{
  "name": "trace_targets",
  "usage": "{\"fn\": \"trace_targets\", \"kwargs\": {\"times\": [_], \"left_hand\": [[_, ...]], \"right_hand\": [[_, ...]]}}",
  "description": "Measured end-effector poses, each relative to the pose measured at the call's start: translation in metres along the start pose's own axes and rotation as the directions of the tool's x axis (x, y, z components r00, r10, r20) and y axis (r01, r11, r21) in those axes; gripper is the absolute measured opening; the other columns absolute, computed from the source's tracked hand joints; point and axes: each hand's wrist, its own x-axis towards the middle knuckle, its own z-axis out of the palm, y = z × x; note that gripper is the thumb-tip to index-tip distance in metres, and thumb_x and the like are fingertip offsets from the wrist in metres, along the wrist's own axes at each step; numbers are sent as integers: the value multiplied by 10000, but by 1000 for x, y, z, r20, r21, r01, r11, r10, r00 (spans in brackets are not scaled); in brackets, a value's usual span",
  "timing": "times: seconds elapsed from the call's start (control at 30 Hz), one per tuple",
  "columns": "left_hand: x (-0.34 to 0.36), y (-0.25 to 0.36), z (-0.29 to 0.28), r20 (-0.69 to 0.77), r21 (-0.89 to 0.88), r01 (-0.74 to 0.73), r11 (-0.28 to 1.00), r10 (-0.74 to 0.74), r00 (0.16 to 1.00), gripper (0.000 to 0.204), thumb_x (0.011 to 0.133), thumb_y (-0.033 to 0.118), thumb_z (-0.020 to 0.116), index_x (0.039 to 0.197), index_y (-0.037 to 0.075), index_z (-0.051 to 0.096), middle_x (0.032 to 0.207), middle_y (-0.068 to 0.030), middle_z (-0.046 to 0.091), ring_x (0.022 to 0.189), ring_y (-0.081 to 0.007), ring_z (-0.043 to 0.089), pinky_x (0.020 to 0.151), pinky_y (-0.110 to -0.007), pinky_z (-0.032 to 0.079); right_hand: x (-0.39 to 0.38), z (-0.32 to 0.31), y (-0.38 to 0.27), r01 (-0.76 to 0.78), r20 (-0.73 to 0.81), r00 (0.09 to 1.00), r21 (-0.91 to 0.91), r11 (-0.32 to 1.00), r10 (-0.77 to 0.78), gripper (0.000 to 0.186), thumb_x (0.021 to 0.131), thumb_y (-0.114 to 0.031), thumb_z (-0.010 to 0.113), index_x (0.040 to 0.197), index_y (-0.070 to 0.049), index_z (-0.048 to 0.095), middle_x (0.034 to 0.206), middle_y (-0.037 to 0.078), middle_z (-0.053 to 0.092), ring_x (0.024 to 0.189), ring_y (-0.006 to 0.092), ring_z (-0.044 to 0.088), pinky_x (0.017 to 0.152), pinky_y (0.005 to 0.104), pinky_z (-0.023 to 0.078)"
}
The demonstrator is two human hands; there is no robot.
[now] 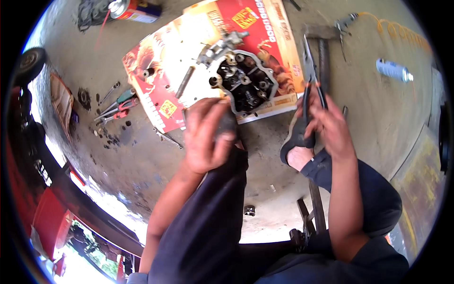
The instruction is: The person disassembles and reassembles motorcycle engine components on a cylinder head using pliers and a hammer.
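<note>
My right hand [331, 125] grips long-nose pliers [309, 68] by their dark handles, with the jaws pointing away from me above my right shoe [295, 135]. In front of my left shoe hovers my left hand [205, 137], its fingers stretched and the thumb apart, with nothing visible in it. Between and beyond the hands, an oily engine cylinder head [273, 87] lies on a printed cardboard sheet [161, 47]. A grey metal casting [220, 49] rests against its far left side. Left of it lies a metal rod [185, 82].
A hammer [323, 61] lies beside the pliers, near an air gun [345, 22] with a coiled orange hose. One spray can [395, 70] lies far right, another [135, 10] far left. Screwdrivers [120, 113] and a wrench [168, 138] are on the stained floor at left.
</note>
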Motion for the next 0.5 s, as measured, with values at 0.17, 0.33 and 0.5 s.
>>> {"fn": "trace_targets", "kwargs": {"times": [0.17, 0.33, 0.5], "left_hand": [[-45, -10, 5, -91, 34, 417, 908, -412, 906, 238, 1021, 73, 619, 1238, -13, 665, 1192, -165, 644, 1063, -286, 642, 959, -375, 506], [-80, -19, -8, -64, 50, 571, 819, -568, 821, 220, 1040, 108, 623, 1235, 20, 675, 1206, -108, 659, 1000, -200, 646, 857, -326, 526], [-95, -27, -8, -6, 53, 631, 774, -632, 775, 226, 1038, 114, 628, 1240, 19, 668, 1209, -95, 670, 984, -198, 662, 838, -325, 535]], "right_hand": [[54, -45, 19, -100, -293, 841, -911, 401, -455, 543, 971, -237, 603, 1458, -18, 507, 1262, 321, 610, 1172, 453, 619, 969, 526, 514], [68, -48, 47, -160, -281, 793, -952, 261, -541, 638, 894, -213, 693, 1457, 3, 484, 1217, 307, 622, 1133, 462, 627, 969, 504, 525], [74, -42, 61, -191, -283, 750, -958, 214, -598, 682, 821, -209, 801, 1413, -34, 512, 1242, 235, 619, 1150, 442, 604, 993, 496, 503]]}}
